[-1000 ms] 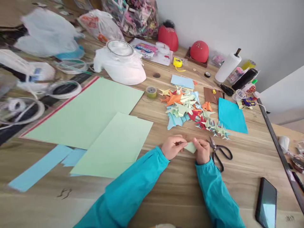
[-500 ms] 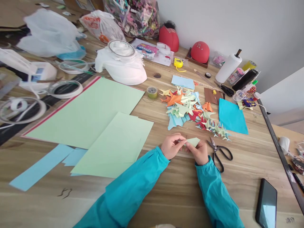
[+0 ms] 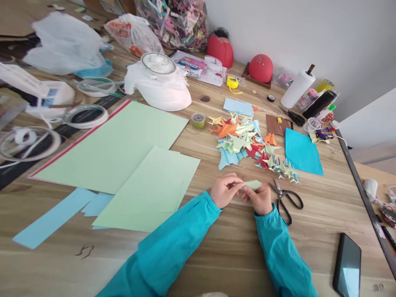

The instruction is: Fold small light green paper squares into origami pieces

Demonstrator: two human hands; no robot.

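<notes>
"Paper, small, pale green and folded (image 3: 253, 184), is in the middle. Who has it?"

"Both hands do. The left hand (image 3: 227, 192) pinches one end with thumb and pointer finger. The right hand (image 3: 261, 199) holds it too, thumb on top. Some fingers are hidden, so I can't tell what they do."

"What could go wrong?"

"A fold could come out crooked if one thumb pushes harder than the other. It's a tiny piece, so it could slip, or wrinkle if they squeeze too hard."

"Anything else?"

"Maybe a bump. The black-handled metal scissors (image 3: 281, 192) lie just beside the right hand. If that hand swings out, it could knock them. Past the fingers is a pile of pointy, many-coloured paper shapes (image 3: 237, 142). A quick push forward could mess it up."

"How are the arms?"

"Both reach forward over the brown wooden table (image 3: 236, 251) in blue-green cloth sleeves (image 3: 176, 243). The hands turn inward, so the thumbs nearly meet."
</notes>
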